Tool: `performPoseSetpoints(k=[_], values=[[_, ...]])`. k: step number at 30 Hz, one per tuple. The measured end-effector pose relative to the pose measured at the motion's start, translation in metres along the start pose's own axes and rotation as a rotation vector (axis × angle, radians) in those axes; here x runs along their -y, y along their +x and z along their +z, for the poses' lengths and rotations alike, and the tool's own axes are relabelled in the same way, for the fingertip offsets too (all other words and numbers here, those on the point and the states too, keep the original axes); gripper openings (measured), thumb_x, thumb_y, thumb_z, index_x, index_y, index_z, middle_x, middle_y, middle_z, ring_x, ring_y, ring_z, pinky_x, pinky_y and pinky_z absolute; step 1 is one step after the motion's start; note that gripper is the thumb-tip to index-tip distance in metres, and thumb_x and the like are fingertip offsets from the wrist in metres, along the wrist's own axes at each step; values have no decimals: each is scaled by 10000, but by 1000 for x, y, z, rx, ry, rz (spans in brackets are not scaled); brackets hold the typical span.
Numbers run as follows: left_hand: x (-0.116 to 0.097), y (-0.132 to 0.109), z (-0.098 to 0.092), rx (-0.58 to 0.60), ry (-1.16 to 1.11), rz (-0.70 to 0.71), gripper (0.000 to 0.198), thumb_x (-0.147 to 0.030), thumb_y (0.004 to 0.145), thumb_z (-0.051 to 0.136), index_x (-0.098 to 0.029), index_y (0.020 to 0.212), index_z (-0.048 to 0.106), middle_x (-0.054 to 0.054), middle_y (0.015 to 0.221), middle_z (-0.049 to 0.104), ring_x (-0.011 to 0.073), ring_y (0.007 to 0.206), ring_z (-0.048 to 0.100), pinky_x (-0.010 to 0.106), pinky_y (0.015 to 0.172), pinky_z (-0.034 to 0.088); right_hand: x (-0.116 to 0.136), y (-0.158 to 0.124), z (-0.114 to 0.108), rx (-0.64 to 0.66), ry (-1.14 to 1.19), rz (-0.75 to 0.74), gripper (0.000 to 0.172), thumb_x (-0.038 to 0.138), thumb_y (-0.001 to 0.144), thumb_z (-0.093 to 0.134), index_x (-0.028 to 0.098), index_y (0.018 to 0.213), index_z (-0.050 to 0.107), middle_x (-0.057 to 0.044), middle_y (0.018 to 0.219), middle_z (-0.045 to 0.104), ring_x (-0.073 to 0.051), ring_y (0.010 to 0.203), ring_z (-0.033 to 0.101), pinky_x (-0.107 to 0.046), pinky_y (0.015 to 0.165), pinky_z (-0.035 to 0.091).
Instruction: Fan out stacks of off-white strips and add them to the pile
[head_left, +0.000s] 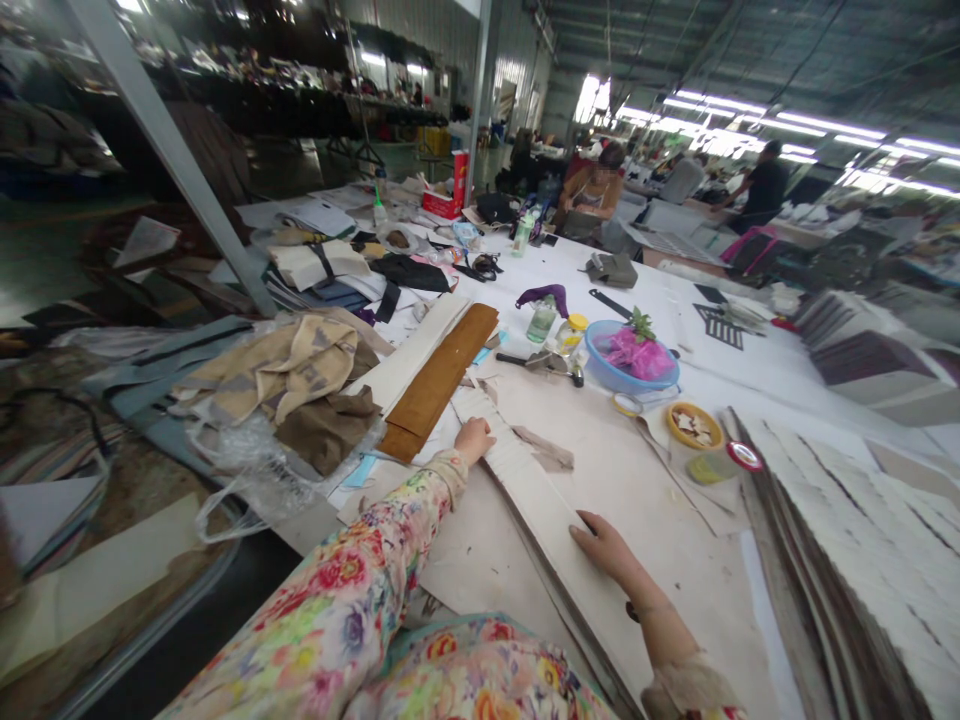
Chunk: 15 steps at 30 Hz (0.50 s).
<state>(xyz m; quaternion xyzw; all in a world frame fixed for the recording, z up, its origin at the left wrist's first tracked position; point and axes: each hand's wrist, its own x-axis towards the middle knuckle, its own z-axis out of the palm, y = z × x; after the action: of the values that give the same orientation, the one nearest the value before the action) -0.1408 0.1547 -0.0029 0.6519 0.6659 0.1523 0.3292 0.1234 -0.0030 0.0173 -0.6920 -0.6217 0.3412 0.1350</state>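
Observation:
A long off-white strip of stiff material (541, 505) lies diagonally on the worktable (660, 300), on top of larger pale sheets. My left hand (474, 438), in a floral sleeve, rests on the strip's far end with its fingers curled over the edge. My right hand (606, 547) lies flat on the strip's near part, fingers stretched out. A small beige scrap (546, 450) lies just right of my left hand. Neither hand lifts anything.
A brown strip (441, 380) and a white strip lie left of the sheet. Beige fabric (289, 375) and plastic are heaped at left. A blue bowl (628, 360), a yellow dish (694, 425), bottles and a stack of woven pieces (855, 540) sit to the right. People work at the far end.

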Motion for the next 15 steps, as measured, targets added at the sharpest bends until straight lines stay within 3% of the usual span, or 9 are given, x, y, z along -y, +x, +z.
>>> performPoseSetpoints(k=[8,12,15], values=[[-10,12,-15,160,-60,-13,164,-137,608,605,-118,771,596,81,824,637,200,830,564,251,727,410,-6,5,4,-49,-120,-19,418,372,688,470,150,1025,579,-89,956,609,-204,908,552,-350,855,418],[-10,10,-20,309,-211,82,146,-119,626,559,-114,761,615,31,752,642,173,746,569,242,675,424,-8,4,4,-28,-141,-45,433,378,709,452,138,1051,564,-101,966,594,-202,907,542,-344,856,414],[-4,2,-25,391,-335,159,234,-120,671,509,-127,885,604,7,813,640,140,773,563,220,696,429,-7,3,1,0,-140,-55,480,377,712,451,109,1103,521,-127,1033,561,-212,951,522,-351,881,395]])
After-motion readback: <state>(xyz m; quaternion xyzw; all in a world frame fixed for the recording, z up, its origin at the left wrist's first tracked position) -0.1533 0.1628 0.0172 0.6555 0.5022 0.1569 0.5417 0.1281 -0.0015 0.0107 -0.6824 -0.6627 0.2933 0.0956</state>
